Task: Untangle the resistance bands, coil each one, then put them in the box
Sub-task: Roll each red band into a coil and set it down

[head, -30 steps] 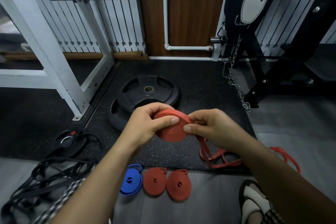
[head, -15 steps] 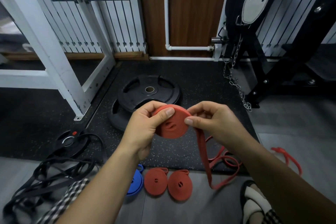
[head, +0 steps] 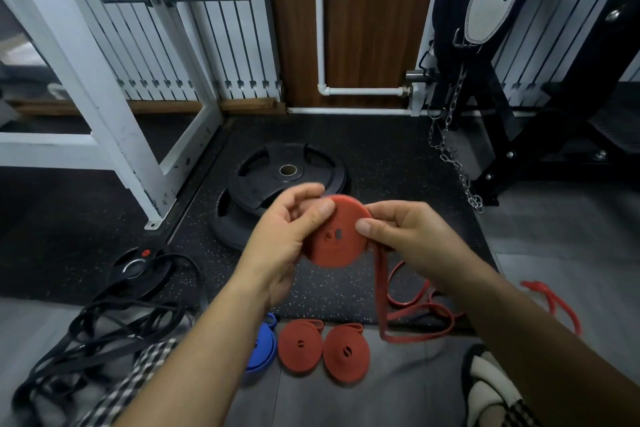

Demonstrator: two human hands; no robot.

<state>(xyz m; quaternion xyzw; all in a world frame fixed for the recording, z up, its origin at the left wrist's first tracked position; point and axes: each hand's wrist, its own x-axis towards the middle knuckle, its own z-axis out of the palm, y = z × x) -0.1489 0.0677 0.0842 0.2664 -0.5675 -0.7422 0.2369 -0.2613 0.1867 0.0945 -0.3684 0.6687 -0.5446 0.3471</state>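
A red resistance band, mostly wound into a flat coil (head: 337, 236), is held up above the black mat. My left hand (head: 284, 236) grips the coil with thumb on its face and fingers behind. My right hand (head: 405, 236) pinches the coil's right edge where the loose tail (head: 381, 295) hangs down to the floor. Two finished red coils (head: 299, 345) (head: 346, 354) and a blue coil (head: 261, 348) lie side by side on the grey floor below. A tangle of black bands (head: 104, 329) lies at lower left. No box is in view.
Stacked black weight plates (head: 287, 173) lie on the speckled mat beyond my hands. A small plate (head: 138, 267) sits at left by the white rack leg (head: 152, 198). A chain (head: 460, 177) hangs off the black machine at right. Another red band (head: 554, 305) lies at far right; a sandalled foot (head: 485, 388) is below.
The coil has grown and turned more face-on to me. The loose tail has lifted off the floor pile and shortened as it was wound in.
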